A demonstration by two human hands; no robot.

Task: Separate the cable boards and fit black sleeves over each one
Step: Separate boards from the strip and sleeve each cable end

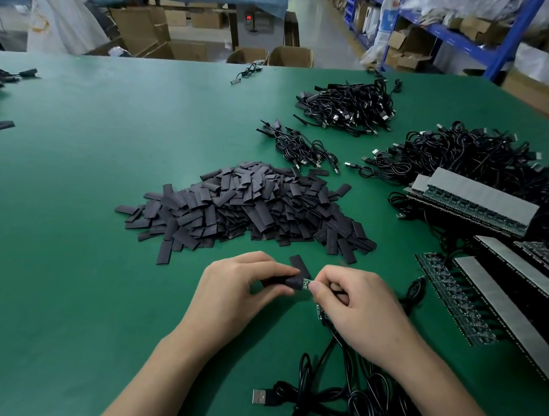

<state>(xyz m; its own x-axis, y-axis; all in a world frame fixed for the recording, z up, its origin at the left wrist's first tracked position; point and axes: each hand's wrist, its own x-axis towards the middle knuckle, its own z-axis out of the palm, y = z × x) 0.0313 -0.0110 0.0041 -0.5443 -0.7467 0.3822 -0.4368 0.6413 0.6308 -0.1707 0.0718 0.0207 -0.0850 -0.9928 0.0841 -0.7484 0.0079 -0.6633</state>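
Cable board (307, 283) meets black sleeve (289, 282) just on the near side of the sleeve pile (250, 206).
The left hand (241, 290) curls its fingers round the sleeve. The right hand (354, 301) pinches the small green board, whose end is at the sleeve's mouth. Strips of joined boards (481, 202) lie right of the pile on the green table (107, 163).
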